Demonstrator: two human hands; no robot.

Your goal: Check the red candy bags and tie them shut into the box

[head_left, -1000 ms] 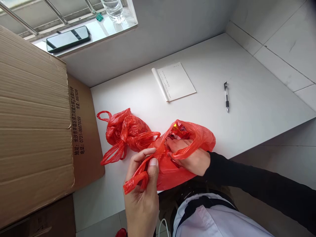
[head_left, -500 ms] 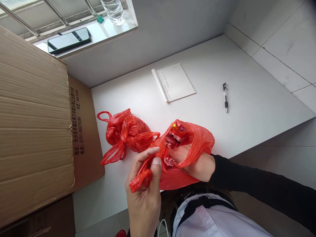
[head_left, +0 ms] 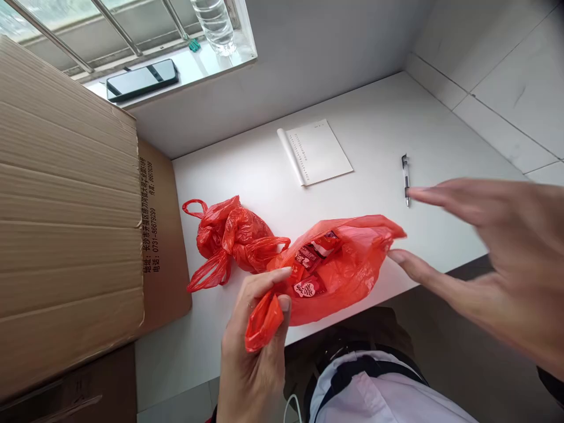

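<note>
My left hand (head_left: pixel 253 352) pinches one handle of an open red plastic bag (head_left: pixel 348 276) lying at the near edge of the white table (head_left: pixel 379 129). Small red packets (head_left: pixel 308 258) show inside its mouth. My right hand (head_left: pixel 497 258) hovers to the right of the bag, fingers stretched out and apart, blurred, holding nothing. Its thumb tip is close to the bag's right end. A second red bag (head_left: pixel 229 235), knotted shut, sits on the table just left of the open one.
A large cardboard box (head_left: pixel 70 223) stands at the left. A notepad (head_left: pixel 317 151) and a pen (head_left: pixel 405 176) lie farther back on the table. A phone (head_left: pixel 141 79) and a clear bottle (head_left: pixel 215 23) rest on the window sill.
My right hand has come out of the open bag and swung right, fingers spread. The bag has slumped flatter on the table. My left hand keeps its hold on the handle.
</note>
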